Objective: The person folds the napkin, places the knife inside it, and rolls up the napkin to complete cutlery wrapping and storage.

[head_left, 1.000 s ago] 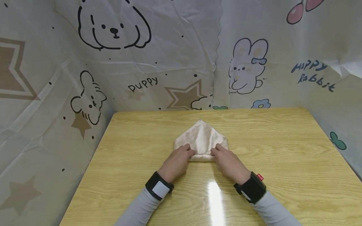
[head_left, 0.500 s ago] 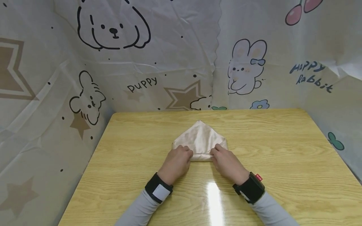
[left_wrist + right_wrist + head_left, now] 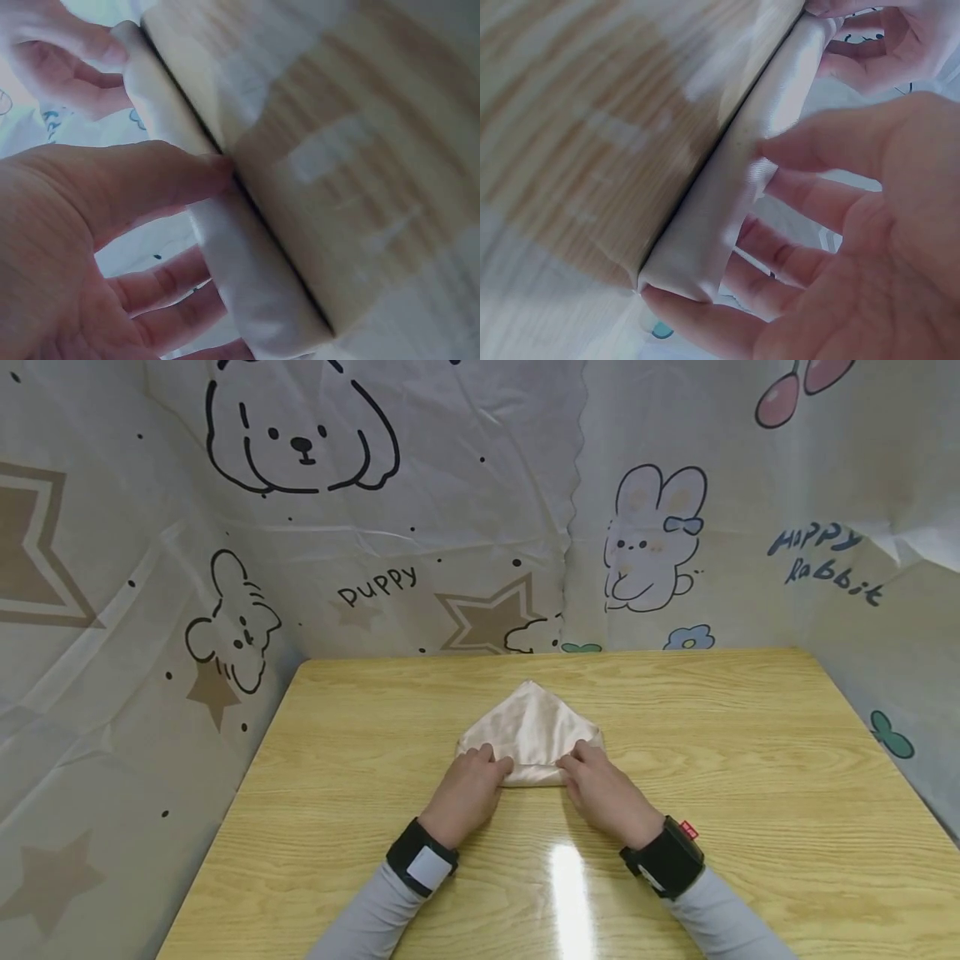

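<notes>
A pale champagne satin cloth (image 3: 528, 722) lies folded on the table, its pointed corner toward the far side. Along its near edge runs a rolled band (image 3: 534, 775). My left hand (image 3: 467, 789) grips the left part of this band; in the left wrist view the thumb presses the roll (image 3: 251, 277) from the near side, with other fingers behind it. The right part is held by my right hand (image 3: 609, 793). In the right wrist view, the right thumb and index finger pinch the roll (image 3: 705, 217), and the little finger touches its end.
A yellow wood-grain table (image 3: 360, 727) surrounds the cloth. Behind it and at both sides hang pale sheets (image 3: 480, 510) printed with cartoon animals and stars. Light reflects in a bright streak on the tabletop between the forearms.
The left fingers curl over the band at mid-time, and now its thumb shows again on the edge. The right hand stays almost in place. The cloth keeps nearly the same shape and position.
</notes>
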`<state>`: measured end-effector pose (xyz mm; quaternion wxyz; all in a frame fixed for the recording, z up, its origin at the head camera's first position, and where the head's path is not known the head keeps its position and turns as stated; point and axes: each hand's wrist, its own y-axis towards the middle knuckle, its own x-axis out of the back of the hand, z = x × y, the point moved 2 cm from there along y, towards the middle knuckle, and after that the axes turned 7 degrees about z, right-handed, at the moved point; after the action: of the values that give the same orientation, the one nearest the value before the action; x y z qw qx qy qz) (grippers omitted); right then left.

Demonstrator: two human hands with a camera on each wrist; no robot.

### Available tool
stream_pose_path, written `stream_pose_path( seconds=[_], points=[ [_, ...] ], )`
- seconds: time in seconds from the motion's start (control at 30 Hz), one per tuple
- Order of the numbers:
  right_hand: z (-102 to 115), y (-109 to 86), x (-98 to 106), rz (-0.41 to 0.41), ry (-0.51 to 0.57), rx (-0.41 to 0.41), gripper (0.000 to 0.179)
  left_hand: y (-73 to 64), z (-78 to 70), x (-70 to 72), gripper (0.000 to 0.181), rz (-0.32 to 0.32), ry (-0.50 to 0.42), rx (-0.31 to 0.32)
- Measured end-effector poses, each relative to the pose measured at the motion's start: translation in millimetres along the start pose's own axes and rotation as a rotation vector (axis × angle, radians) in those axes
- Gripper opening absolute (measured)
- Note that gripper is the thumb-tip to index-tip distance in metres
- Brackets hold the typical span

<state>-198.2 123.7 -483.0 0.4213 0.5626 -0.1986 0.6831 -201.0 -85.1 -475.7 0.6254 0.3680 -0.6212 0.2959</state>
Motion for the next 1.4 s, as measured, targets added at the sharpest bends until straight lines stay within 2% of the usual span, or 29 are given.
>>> stream_pose_path(
  seconds=[0.17,0.4,0.53,0.67,0.9,1.1,1.2,1.4],
  points=[
    [0,-2.0,1,0.007,-0.005,-0.021,0.020,0.0,-2.2,0.5,0.009,-0.001,0.017,-0.014],
    [3,-2.0,1,0.037,-0.033,-0.043,0.024,2.0,-3.4,3.0,0.010,-0.021,0.109,-0.065],
    [7,-4.1,2,0.079,-0.063,-0.065,0.027,1.0,-3.4,3.7,0.006,0.002,0.122,-0.101],
    [9,-5.8,2,0.115,-0.111,-0.085,0.031,0.1,-4.9,5.7,0.010,0.025,0.118,-0.114],
    [10,-5.3,6,0.105,-0.144,-0.057,0.024,1.2,-9.2,6.7,0.012,0.003,0.161,-0.125],
    [10,-2.1,10,0.095,-0.120,-0.049,0.015,0.5,-9.2,4.8,0.011,-0.004,0.144,-0.124],
    [10,-1.2,11,0.119,-0.092,-0.075,0.011,-0.6,-8.2,4.5,0.009,-0.009,0.137,-0.133],
    [11,-2.5,12,0.134,-0.101,-0.093,0.008,-1.7,-5.9,6.0,0.005,-0.020,0.071,-0.129]
  ],
)
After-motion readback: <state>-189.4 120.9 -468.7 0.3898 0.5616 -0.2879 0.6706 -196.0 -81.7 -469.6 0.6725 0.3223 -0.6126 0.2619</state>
